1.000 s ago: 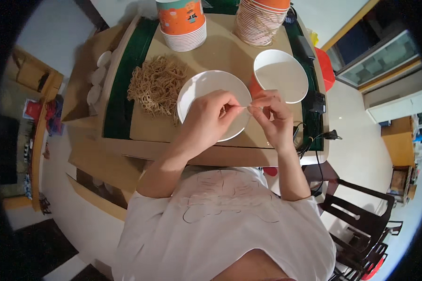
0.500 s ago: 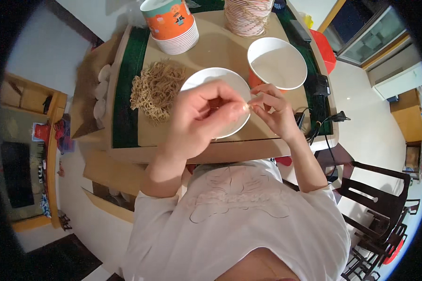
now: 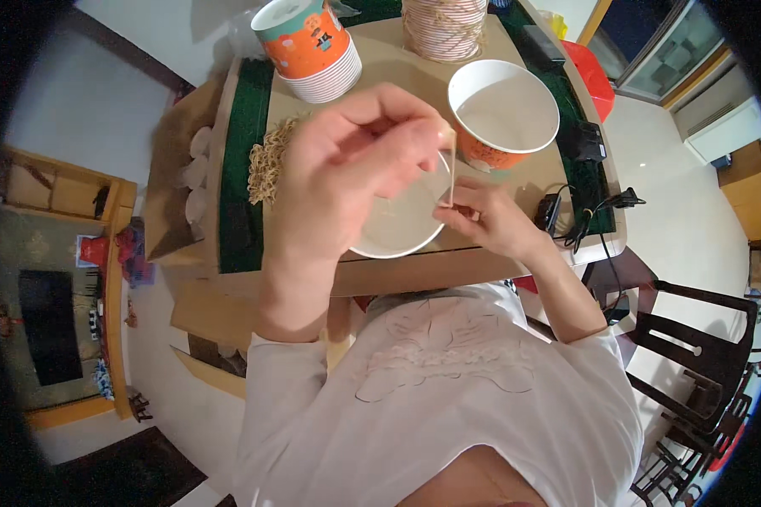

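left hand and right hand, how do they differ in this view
The left hand looks larger and sits higher in the picture; the right hand looks smaller and lower. The left hand overlaps the tangled tan pile in view; the right hand is clear of it. Both pinch a thin pale strand.

The person (image 3: 440, 410) wears a loose white T-shirt (image 3: 558, 422) with short sleeves (image 3: 287, 372), a curved neckline (image 3: 480, 445) and a thin, dark line drawing (image 3: 444, 359) across the chest.

- Bench (image 3: 482, 274): green cover (image 3: 235, 232), brown board (image 3: 389, 63) on top
- On the board: tan tangle (image 3: 266, 165), white bowl (image 3: 397, 226), orange tub (image 3: 503, 114), two tub stacks (image 3: 317, 51)
- Black adapter (image 3: 585, 141) on green
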{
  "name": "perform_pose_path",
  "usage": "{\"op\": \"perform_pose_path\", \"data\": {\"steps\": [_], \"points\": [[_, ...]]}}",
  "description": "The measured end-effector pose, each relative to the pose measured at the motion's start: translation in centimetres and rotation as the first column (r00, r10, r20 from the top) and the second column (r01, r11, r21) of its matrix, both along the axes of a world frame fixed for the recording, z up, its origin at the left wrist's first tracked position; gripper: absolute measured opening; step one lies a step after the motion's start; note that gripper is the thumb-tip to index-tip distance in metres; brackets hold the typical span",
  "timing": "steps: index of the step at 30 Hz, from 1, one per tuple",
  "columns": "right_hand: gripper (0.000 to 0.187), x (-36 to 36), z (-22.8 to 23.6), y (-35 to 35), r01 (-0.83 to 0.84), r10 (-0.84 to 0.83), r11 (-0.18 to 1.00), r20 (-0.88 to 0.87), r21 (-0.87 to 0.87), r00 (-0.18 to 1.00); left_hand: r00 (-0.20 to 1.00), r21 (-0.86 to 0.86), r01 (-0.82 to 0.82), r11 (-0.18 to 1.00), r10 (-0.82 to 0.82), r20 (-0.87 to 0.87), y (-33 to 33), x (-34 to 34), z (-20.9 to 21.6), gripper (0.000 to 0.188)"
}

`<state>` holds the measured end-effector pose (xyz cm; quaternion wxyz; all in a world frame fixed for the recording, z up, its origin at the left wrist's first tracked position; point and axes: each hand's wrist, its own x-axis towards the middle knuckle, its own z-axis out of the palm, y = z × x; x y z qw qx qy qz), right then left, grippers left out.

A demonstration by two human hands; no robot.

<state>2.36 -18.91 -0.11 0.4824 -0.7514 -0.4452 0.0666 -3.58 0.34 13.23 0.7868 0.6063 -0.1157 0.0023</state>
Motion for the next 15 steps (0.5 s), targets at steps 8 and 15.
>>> {"op": "perform_pose_path", "data": {"steps": [8,15], "points": [[0.028,4.5,3.2,1.6,-0.099,0.109,0.972,0.036,-0.214,0.993,0.989,-0.311,-0.015,0.95,-0.032,-0.144,4.5,-3.2,0.8,0.018],[0.035,11.1,4.8,10.4,-0.379,0.443,0.865,0.147,-0.33,0.884,0.938,-0.334,0.082,0.939,-0.186,-0.292,5.2,-8.0,-3.4,0.027]]}}
